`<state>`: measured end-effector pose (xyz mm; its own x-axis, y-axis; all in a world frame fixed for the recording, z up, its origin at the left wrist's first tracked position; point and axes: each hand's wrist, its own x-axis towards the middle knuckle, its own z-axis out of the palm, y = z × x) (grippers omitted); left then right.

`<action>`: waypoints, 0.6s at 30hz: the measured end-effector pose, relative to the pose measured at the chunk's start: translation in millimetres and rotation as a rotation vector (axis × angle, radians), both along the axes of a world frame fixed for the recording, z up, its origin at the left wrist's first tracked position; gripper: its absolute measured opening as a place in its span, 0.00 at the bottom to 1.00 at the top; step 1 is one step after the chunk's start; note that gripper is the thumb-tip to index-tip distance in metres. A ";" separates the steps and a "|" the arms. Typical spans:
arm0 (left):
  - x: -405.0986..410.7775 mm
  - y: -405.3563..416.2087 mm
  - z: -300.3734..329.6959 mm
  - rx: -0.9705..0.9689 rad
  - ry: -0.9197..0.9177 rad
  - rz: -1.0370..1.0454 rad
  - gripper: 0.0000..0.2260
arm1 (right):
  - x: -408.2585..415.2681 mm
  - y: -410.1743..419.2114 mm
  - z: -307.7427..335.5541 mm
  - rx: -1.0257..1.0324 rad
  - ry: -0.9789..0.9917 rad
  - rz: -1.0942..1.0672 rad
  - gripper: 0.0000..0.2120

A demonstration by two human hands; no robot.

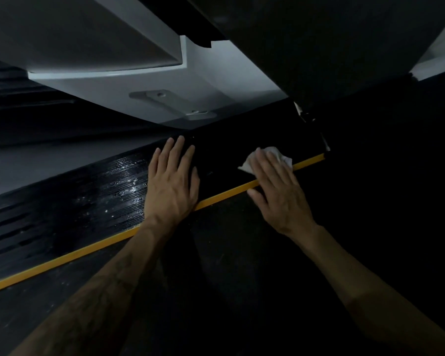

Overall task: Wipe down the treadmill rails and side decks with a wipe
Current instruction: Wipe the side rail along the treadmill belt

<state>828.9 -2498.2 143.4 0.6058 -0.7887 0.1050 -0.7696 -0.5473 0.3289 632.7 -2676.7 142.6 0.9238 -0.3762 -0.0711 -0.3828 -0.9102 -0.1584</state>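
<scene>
The side deck [93, 199] is black and finely ribbed, like rubber or moulded plastic; its grooves catch the light with a wet, glossy sheen, and small bright droplets or specks dot it. Along its edge runs a yellow strip [62, 258], smooth and matt, plastic by its look. The wipe [278, 154] is white, soft and crumpled, thin cloth or paper; which one cannot be told. The white housing [216, 80] is smooth with a dull satin finish, and the grey bracket [172, 104] on it looks like brushed metal with two screw heads. The belt [229, 253] is black, matt and faintly dusty.
</scene>
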 end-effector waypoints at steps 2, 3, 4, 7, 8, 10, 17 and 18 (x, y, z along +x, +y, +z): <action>0.2 -0.2 -0.3 0.002 -0.003 0.001 0.23 | 16.6 -4.0 0.4 0.004 0.013 -0.140 0.34; 0.4 0.1 -0.5 0.005 -0.005 0.000 0.23 | 28.8 0.4 0.4 0.016 0.016 -0.211 0.36; 0.4 0.5 -0.8 0.008 -0.006 -0.001 0.24 | 39.8 7.7 -0.4 0.029 0.015 -0.267 0.37; -0.3 1.1 -1.3 0.016 -0.002 -0.004 0.24 | 45.5 33.1 -1.5 0.024 0.000 -0.190 0.38; -0.2 1.0 -1.5 0.014 -0.004 -0.004 0.24 | 37.2 38.5 -1.3 0.011 -0.006 -0.094 0.37; 0.3 0.9 -2.0 0.010 -0.010 -0.004 0.24 | 16.0 39.0 -0.9 0.010 -0.027 0.058 0.35; 0.1 -0.2 -1.2 0.013 -0.020 -0.002 0.24 | 27.8 18.0 -5.1 -0.012 -0.021 -0.180 0.35; 0.3 -0.6 -1.4 0.014 -0.020 -0.001 0.24 | 36.9 24.1 -5.4 0.005 -0.031 -0.231 0.36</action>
